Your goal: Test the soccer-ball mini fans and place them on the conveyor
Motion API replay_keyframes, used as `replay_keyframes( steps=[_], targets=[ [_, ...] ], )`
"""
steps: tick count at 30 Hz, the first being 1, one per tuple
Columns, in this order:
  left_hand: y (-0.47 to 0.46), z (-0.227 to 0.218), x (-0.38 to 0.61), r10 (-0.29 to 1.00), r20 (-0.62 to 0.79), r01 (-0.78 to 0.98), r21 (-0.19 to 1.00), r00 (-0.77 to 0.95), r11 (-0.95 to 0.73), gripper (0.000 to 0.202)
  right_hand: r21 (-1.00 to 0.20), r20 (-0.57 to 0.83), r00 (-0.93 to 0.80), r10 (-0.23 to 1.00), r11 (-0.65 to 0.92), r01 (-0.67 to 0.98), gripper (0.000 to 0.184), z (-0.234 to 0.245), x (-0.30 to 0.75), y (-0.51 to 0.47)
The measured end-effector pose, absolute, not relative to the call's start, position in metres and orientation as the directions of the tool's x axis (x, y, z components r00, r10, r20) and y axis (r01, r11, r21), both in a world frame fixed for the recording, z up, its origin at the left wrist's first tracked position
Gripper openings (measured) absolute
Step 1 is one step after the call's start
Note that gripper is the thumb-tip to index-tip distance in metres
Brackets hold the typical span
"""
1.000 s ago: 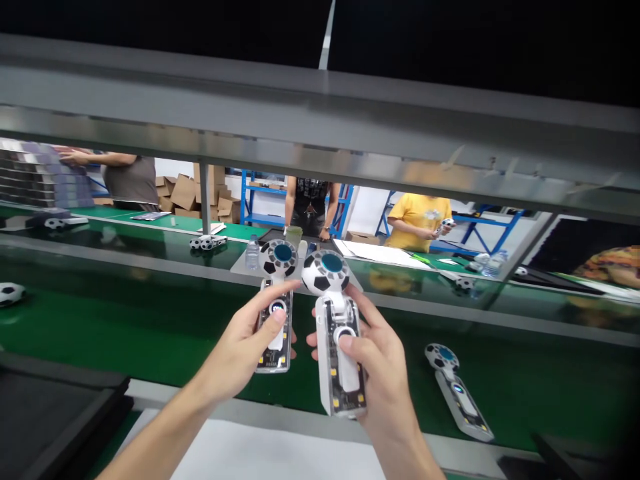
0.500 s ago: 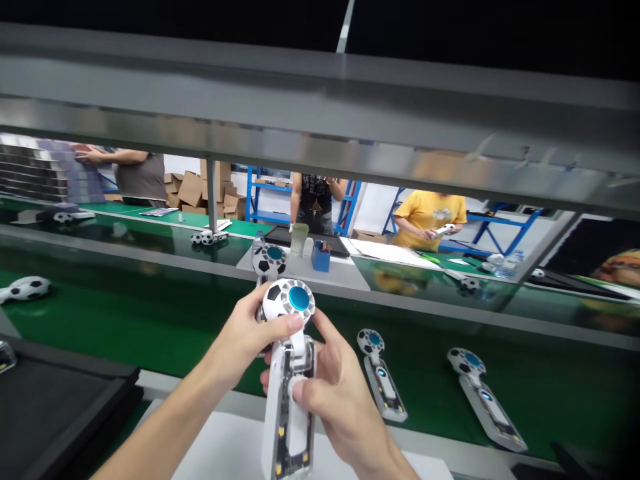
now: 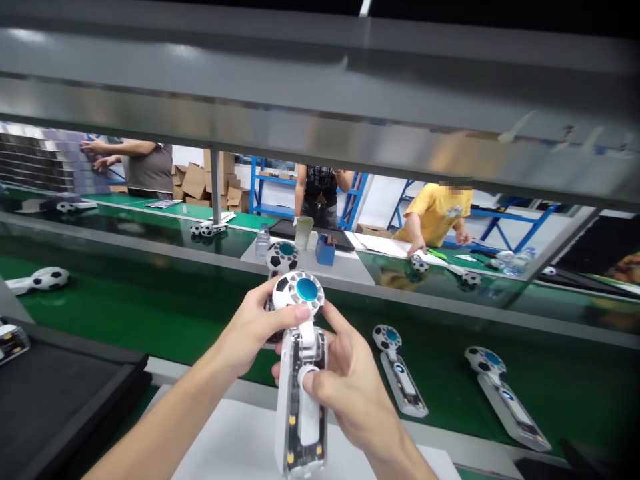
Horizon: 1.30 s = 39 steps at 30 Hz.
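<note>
Where the hands meet: A football-patterned handheld fan (image 3: pixel 300 427) stands upright in a two-handed grip, directly ahead of the wearer, above a white sheet (image 3: pixel 235 447).
Left hand (image 3: pixel 255 327): Clenched around the fan's ball-shaped head, teal hub (image 3: pixel 307 289) facing up.
Right hand (image 3: pixel 345 393): Grasping the clear body, thumb on a white slider (image 3: pixel 309 417).
Risk: A slackened grip could drop the fan onto the sheet; the thumb's pressure could twist it and knock the head against the neighbouring unit.
Behind the left hand: A second fan (image 3: pixel 283 259), its body largely hidden; whether it is held or resting cannot be told.
Containers beyond the grip: A blue desk caddy (image 3: pixel 325 250) holds items too small to identify, beside a clear plastic cup (image 3: pixel 303 232).
Containers left of the grip: A black tray (image 3: pixel 65 393) carries a fan body (image 3: pixel 10 343) at its edge.
Right of the grip: Two more fans (image 3: pixel 400 370) lie on a green conveyor belt (image 3: pixel 440 320).
</note>
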<state>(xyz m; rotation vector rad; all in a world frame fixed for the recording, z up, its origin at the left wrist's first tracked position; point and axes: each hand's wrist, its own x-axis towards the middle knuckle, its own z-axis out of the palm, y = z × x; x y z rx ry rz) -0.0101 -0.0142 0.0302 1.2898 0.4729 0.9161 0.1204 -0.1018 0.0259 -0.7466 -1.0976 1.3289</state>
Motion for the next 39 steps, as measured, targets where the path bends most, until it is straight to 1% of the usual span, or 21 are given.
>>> replay_keyframes(
  steps=[5, 10, 17, 22, 25, 27, 30, 35, 39],
  targets=[
    [-0.014, 0.032, -0.009, 0.797, 0.157, -0.290, 0.957, 0.584, 0.025, 0.041, -0.926, 0.137, -0.052, 0.989, 0.109, -0.362, 0.092, 0.030, 0.119, -0.104],
    [-0.020, 0.037, -0.011, 0.806, 0.129, -0.254, 0.967, 0.577, 0.027, 0.044, -0.920, 0.132, -0.069, 0.989, 0.097, -0.379, 0.092, 0.028, 0.121, -0.104],
    [-0.022, 0.040, -0.013, 0.809, 0.123, -0.228, 0.974, 0.575, 0.013, 0.042, -0.914, 0.122, -0.078, 0.990, 0.081, -0.397, 0.091, 0.028, 0.121, -0.103],
    [-0.019, 0.038, -0.014, 0.818, 0.138, -0.244, 0.970, 0.558, 0.002, 0.040, -0.895, 0.190, -0.101, 0.977, 0.131, -0.426, 0.090, 0.025, 0.117, -0.103],
    [-0.017, 0.040, -0.018, 0.818, 0.148, -0.238, 0.971, 0.556, -0.014, 0.039, -0.893, 0.193, -0.156, 0.969, 0.108, -0.437, 0.088, 0.026, 0.116, -0.104],
    [-0.016, 0.041, -0.019, 0.818, 0.158, -0.222, 0.974, 0.554, -0.039, 0.040, -0.905, 0.169, -0.175, 0.970, 0.082, -0.418, 0.088, 0.027, 0.116, -0.104],
    [-0.014, 0.042, -0.020, 0.839, 0.166, -0.181, 0.980, 0.518, -0.082, 0.042, -0.934, 0.134, -0.151, 0.979, 0.074, -0.349, 0.086, 0.029, 0.117, -0.103],
    [-0.013, 0.040, -0.017, 0.844, 0.123, -0.148, 0.988, 0.523, -0.052, 0.045, -0.952, 0.088, -0.141, 0.986, 0.042, -0.303, 0.081, 0.031, 0.118, -0.100],
    [-0.012, 0.037, -0.014, 0.844, 0.142, -0.160, 0.985, 0.518, -0.068, 0.041, -0.959, 0.079, -0.122, 0.989, 0.042, -0.282, 0.080, 0.032, 0.120, -0.100]
  ],
)
